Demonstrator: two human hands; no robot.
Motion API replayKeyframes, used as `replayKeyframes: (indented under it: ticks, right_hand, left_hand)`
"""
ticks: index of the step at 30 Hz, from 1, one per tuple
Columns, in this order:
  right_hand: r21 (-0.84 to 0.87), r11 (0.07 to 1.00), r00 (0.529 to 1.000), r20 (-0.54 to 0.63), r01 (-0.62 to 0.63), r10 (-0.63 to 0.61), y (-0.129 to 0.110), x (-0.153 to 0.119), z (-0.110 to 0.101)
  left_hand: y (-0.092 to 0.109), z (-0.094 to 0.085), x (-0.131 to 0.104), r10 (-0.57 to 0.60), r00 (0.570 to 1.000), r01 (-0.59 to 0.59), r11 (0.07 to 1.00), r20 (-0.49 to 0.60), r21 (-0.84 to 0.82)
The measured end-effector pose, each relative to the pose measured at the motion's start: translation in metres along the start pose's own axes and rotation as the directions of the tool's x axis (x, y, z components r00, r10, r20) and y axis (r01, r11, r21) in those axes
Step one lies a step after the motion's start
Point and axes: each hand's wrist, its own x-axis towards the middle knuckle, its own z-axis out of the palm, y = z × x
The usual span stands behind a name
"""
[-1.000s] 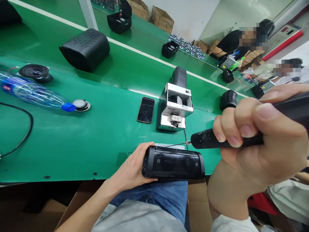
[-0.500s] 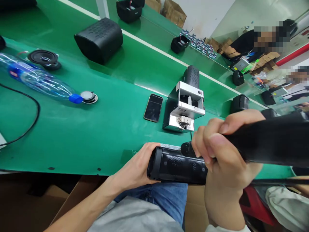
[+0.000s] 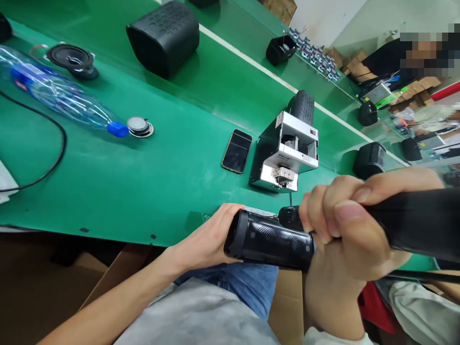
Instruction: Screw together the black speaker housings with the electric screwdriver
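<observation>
My left hand (image 3: 219,235) is wrapped round the left end of a black speaker housing (image 3: 276,241) with perforated grille patches. The housing lies at the front edge of the green table, above my lap. My right hand (image 3: 354,220) grips a black electric screwdriver (image 3: 420,218), its body reaching out of view to the right. The screwdriver's nose (image 3: 290,217) points left along the housing's far edge. A thin bit shows at its tip; whether it touches a screw I cannot tell.
Beyond my hands stand a silver-and-black screw feeder (image 3: 285,153) and a phone (image 3: 237,151). To the left lie a plastic bottle (image 3: 68,98), a small round part (image 3: 140,127) and a speaker driver (image 3: 74,60). A black speaker shell (image 3: 163,38) sits behind; co-workers are at far right.
The view has shifted, so the table things sit differently in it. My right hand and the screwdriver have drawn back rightward along the housing, uncovering the bit. My left hand keeps its hold.
</observation>
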Motion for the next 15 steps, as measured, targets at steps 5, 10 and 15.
replayKeyframes:
  ticks: [5,10,15]
  right_hand:
    - [-0.002,0.997,0.996,0.048,-0.081,0.081,-0.014,0.0,-0.01]
    - [-0.048,0.996,0.97,-0.228,0.072,-0.081,-0.043,0.029,-0.028]
    - [-0.25,0.941,0.881,-0.358,0.228,-0.308,-0.022,0.066,-0.033]
  left_hand:
    - [-0.003,0.001,-0.001,-0.008,1.0,0.009,0.999,-0.005,0.047]
    - [-0.008,0.003,-0.004,-0.001,1.0,0.002,0.992,-0.007,0.123]
    - [-0.013,0.004,-0.008,0.011,1.0,-0.008,0.989,-0.021,0.145]
